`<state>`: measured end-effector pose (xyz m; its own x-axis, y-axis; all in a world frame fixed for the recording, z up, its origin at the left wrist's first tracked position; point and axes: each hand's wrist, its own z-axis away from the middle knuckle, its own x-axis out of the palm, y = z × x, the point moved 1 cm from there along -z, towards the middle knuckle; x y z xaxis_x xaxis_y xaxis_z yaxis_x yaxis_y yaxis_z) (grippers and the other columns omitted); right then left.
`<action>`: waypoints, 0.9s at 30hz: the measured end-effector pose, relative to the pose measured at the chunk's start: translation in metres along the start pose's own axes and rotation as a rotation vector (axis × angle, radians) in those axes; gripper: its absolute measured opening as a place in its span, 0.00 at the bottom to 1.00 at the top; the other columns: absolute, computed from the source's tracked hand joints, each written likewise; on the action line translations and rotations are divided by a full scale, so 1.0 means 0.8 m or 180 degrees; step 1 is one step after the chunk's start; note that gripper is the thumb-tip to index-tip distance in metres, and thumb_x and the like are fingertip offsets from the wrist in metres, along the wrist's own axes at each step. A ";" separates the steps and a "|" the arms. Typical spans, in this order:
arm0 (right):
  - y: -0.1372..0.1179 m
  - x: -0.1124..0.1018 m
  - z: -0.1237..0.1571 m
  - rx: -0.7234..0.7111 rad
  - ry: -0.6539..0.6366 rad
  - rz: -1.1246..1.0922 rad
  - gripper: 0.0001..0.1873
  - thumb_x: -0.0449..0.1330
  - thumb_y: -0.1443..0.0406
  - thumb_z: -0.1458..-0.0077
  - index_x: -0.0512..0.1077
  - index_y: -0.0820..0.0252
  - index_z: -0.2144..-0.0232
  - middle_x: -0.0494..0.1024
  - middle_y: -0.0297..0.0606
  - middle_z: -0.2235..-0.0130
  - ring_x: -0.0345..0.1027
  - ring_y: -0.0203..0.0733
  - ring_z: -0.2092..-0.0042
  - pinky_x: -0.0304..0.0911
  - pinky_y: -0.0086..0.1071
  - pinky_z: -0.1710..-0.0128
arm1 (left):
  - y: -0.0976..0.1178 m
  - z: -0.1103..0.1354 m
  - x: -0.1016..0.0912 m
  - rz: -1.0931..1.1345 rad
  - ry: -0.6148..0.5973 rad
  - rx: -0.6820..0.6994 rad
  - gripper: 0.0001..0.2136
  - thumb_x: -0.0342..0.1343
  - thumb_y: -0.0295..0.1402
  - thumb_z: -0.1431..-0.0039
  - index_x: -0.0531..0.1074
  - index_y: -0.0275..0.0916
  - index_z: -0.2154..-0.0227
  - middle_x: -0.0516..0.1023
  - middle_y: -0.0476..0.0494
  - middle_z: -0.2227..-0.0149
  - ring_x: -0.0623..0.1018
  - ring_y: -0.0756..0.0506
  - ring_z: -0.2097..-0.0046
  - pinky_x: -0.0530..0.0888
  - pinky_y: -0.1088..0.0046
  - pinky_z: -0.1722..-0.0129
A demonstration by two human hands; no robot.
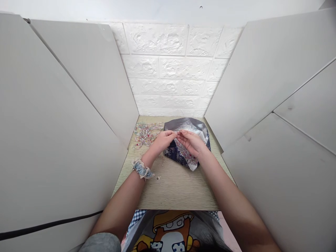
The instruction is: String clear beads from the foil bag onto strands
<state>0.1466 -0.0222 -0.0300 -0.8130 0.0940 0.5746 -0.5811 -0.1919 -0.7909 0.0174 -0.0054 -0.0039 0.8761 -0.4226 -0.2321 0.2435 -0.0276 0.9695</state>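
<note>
Well, nearest the camera, at the bottom edge of the frame, sits a printed cloth point(170, 232) with a cartoon figure on it, a blue gingham edge showing just behind. A grey sleeve point(101, 243) lies at the lower left, and a black cable point(47, 224) runs across the white panel on that side.

Both forearms reach up onto a wood-grain board point(178, 189). A frilled denim scrunchie point(140, 169) circles the left wrist, and a tiny bead point(158, 177) lies on the board just beside it.

The left hand point(162, 140) and right hand point(191, 142) are curled, with their fingertips point(178, 133) meeting at the middle, above a foil-lined pouch point(187, 125). They may be pinching something thin, but it is too small to tell. The pouch sits at the far centre of the board, its silver lining showing at the top and its navy patterned outside point(172, 157) at the front. Pale beaded strands point(185, 157) lie in the pouch under the hands.

At the upper left of the board, just beside the pouch, is a loose tangle of clear and red beaded strands point(145, 134). White side panels point(262, 98) flank the board, and a white brick-textured wall point(168, 70) closes the far end.
</note>
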 end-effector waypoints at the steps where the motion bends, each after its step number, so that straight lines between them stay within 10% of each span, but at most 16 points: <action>1: 0.000 0.001 0.001 0.0025 -0.0019 -0.0045 0.04 0.62 0.67 0.61 0.70 0.62 0.78 0.74 0.33 0.74 0.67 0.30 0.69 0.63 0.24 0.63 | 0.000 0.000 0.000 0.0004 0.0001 0.0015 0.11 0.48 0.38 0.52 0.67 0.34 0.76 0.51 0.58 0.88 0.52 0.57 0.84 0.51 0.80 0.83; 27: 0.001 0.004 0.003 0.0006 -0.0323 0.0217 0.02 0.59 0.69 0.58 0.71 0.62 0.76 0.74 0.34 0.71 0.68 0.30 0.67 0.63 0.25 0.58 | 0.002 0.002 -0.002 -0.0130 0.0026 0.0036 0.09 0.47 0.34 0.53 0.64 0.35 0.82 0.53 0.56 0.88 0.53 0.57 0.84 0.51 0.79 0.83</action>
<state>0.1440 -0.0243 -0.0284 -0.8428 -0.0186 0.5379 -0.5244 -0.1962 -0.8285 0.0162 -0.0060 -0.0016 0.8688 -0.4136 -0.2722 0.2746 -0.0548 0.9600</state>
